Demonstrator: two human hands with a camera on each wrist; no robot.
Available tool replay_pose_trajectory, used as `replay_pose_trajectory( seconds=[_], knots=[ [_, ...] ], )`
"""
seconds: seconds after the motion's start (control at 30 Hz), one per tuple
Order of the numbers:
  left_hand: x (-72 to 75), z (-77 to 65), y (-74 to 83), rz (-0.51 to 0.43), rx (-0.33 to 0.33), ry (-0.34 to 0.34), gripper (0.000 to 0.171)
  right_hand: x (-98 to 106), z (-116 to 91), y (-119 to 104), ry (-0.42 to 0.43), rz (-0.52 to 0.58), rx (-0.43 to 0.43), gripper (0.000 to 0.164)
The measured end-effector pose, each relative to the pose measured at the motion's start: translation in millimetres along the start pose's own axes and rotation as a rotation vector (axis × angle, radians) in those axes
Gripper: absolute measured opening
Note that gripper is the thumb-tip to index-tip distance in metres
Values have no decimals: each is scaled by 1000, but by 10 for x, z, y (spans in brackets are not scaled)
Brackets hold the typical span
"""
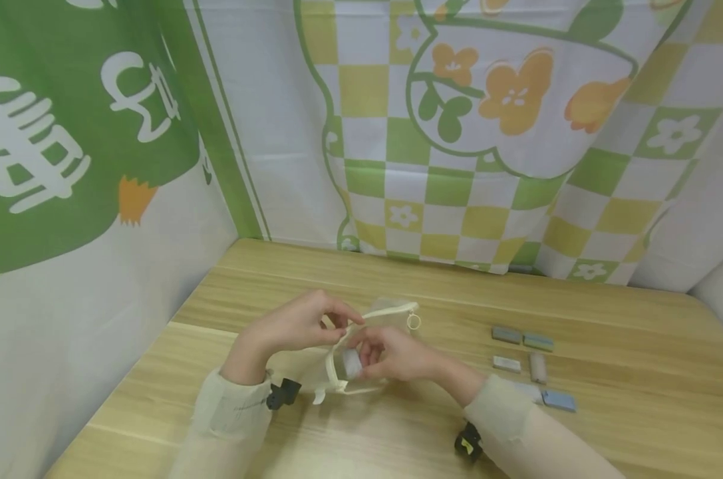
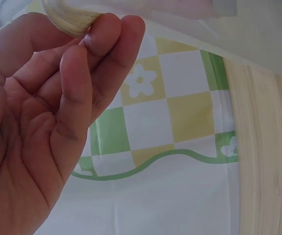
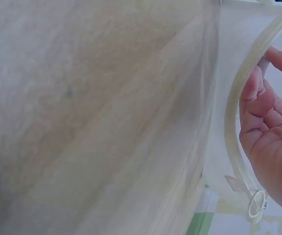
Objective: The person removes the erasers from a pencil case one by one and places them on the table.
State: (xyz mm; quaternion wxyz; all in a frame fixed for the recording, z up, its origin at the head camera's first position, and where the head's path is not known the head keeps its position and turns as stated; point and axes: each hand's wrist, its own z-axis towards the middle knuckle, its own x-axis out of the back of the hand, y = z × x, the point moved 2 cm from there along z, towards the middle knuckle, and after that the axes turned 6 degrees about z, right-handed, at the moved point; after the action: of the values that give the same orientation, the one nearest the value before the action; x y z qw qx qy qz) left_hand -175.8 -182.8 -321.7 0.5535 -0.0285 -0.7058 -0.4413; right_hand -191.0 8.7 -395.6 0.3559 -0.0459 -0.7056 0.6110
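Note:
A translucent zip pouch [image 1: 304, 366] with a cream zipper edge stands on the wooden table, its mouth spread apart. My left hand [image 1: 301, 324] pinches the upper zipper edge [image 2: 75, 20] between thumb and fingers. At the mouth, my right hand [image 1: 400, 354] has its fingertips inside the opening and pinches a small pale rectangular block [image 1: 352, 364]. In the right wrist view, the right hand [image 3: 272, 127] curls past the zipper band, and the pouch's film covers much of that view. A round zipper pull [image 1: 414, 321] hangs at the far end of the zipper.
Several small rectangular blocks lie to the right on the table [image 1: 433, 432]: a dark grey one [image 1: 507, 334], a green-grey one [image 1: 538, 342], a white one [image 1: 507, 364], a beige one [image 1: 537, 368] and a blue one [image 1: 559, 400]. A patterned curtain [image 1: 445, 219] hangs behind.

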Motion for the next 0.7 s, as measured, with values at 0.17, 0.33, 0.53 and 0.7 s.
replay_pose_trajectory(
  seconds=[0.17, 0.33, 0.53, 0.7],
  knots=[
    [-1, -8, -5, -2, 2, 7, 36, 19, -32, -23, 4, -10, 45, 44],
    [7, -2, 5, -8, -3, 6, 35, 31, -88, -41, 26, -14, 46, 41],
    [0, -5, -6, -12, 1, 12, 33, 43, -169, -66, 42, -19, 47, 45],
    [-9, 9, -15, -8, -3, 10, 33, 73, -239, -92, 62, -9, 42, 45]
  ],
)
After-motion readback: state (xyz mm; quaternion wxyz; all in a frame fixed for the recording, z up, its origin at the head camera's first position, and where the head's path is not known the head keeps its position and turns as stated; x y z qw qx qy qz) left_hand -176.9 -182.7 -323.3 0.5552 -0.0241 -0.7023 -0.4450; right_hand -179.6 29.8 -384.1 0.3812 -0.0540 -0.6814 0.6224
